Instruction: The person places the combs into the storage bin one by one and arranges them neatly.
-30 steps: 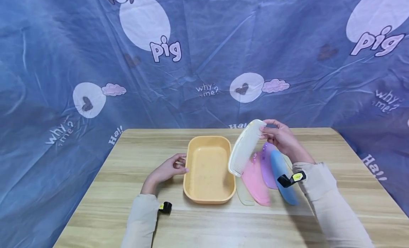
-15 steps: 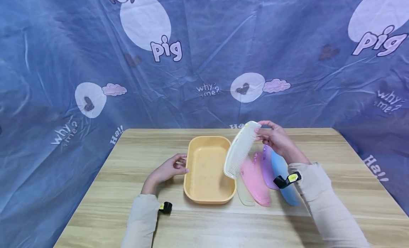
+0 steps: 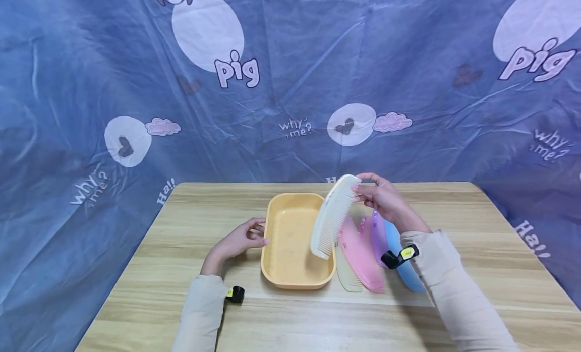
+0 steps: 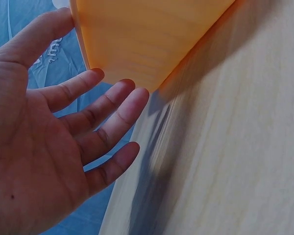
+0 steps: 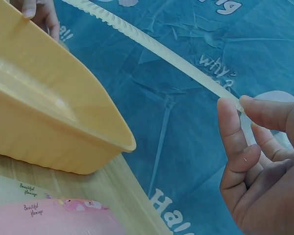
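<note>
The right hand (image 3: 383, 198) pinches one end of the white comb (image 3: 333, 216), and since a second ago it has carried the comb to its left; the lower end now hangs over the orange tray (image 3: 277, 269). The left hand (image 3: 238, 242) has not moved: its relaxed fingers rest against the tray's left wall. The pink comb (image 3: 358, 256) lies just below the right hand.

left hand (image 3: 238, 241) grip relaxed, low | right hand (image 3: 383, 198) grip pinched, raised

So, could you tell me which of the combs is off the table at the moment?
The white comb: the right hand pinches its end over the yellow tray, while the others lie flat.
</note>
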Motion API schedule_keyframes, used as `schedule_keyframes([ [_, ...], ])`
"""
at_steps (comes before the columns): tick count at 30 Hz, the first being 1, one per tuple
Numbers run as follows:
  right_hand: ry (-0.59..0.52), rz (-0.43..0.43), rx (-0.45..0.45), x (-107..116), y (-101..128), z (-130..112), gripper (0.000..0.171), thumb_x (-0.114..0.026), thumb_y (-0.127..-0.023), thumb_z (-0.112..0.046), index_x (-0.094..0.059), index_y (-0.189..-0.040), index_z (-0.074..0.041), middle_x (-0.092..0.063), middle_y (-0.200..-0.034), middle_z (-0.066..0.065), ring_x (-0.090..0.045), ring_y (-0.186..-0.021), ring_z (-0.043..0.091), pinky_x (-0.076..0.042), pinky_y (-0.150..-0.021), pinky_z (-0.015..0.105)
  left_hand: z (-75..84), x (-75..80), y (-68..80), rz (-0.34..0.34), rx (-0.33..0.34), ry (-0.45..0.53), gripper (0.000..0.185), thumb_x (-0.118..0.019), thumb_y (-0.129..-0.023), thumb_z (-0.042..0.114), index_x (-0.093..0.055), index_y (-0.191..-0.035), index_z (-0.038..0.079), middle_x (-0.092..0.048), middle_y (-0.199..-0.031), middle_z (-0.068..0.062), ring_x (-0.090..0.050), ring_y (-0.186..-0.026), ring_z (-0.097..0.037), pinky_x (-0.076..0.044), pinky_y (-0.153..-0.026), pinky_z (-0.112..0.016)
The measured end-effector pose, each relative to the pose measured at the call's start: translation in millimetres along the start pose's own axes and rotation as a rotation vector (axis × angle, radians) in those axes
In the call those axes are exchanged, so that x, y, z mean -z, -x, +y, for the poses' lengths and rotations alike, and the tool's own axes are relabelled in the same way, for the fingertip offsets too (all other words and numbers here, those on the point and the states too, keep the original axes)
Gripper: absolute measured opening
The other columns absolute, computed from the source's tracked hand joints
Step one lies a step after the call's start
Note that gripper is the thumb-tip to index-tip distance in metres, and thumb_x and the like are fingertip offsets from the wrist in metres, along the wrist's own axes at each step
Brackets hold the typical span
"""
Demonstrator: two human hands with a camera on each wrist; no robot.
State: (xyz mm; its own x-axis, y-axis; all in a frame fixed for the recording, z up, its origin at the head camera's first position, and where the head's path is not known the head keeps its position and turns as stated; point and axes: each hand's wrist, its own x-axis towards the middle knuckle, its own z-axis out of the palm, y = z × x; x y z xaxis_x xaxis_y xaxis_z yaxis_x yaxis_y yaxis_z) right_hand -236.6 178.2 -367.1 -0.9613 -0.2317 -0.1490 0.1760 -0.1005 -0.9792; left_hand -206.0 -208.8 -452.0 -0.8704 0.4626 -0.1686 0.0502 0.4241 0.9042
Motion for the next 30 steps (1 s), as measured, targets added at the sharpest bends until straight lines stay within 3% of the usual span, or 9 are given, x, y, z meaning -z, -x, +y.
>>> schedule_keyframes([
  [18,0.144,-0.054,0.010,-16.7,-15.2,20.7,0.022,-0.058,-0.094,-0.006,-0.048,-0.111,-0.016,-0.070,-0.071,-0.011,-0.066,-0.061,0.003,-0.037,-0.050,0.014,-0.4,0.2,0.4,-0.006,0.008,0.027,0.067,-0.070,-0.089,0.024,-0.037,-0.145,0.005,-0.054,-0.128,-0.018,-0.059,-0.104,-0.020,-0.048,-0.087,-0.029],
  [24,0.208,-0.093,0.018,-22.0,-19.4,26.9,0.024,-0.057,-0.094,-0.005,-0.048,-0.116,-0.009,-0.070,-0.067,-0.009,-0.066,-0.060,0.002,-0.035,-0.051,0.016,-3.1,0.7,-0.2,-0.009,0.014,0.032,0.067,-0.070,-0.089,0.024,-0.038,-0.144,0.006,-0.053,-0.128,-0.019,-0.059,-0.104,-0.019,-0.048,-0.086,-0.028],
  [30,0.258,-0.107,0.014,-25.6,-23.4,32.2,0.029,-0.059,-0.094,-0.009,-0.046,-0.120,-0.004,-0.070,-0.067,-0.008,-0.066,-0.060,0.004,-0.034,-0.051,0.017,-3.4,1.8,-0.1,0.000,0.011,0.006,0.067,-0.070,-0.089,0.026,-0.038,-0.145,0.007,-0.053,-0.128,-0.019,-0.058,-0.107,-0.023,-0.047,-0.092,-0.035],
])
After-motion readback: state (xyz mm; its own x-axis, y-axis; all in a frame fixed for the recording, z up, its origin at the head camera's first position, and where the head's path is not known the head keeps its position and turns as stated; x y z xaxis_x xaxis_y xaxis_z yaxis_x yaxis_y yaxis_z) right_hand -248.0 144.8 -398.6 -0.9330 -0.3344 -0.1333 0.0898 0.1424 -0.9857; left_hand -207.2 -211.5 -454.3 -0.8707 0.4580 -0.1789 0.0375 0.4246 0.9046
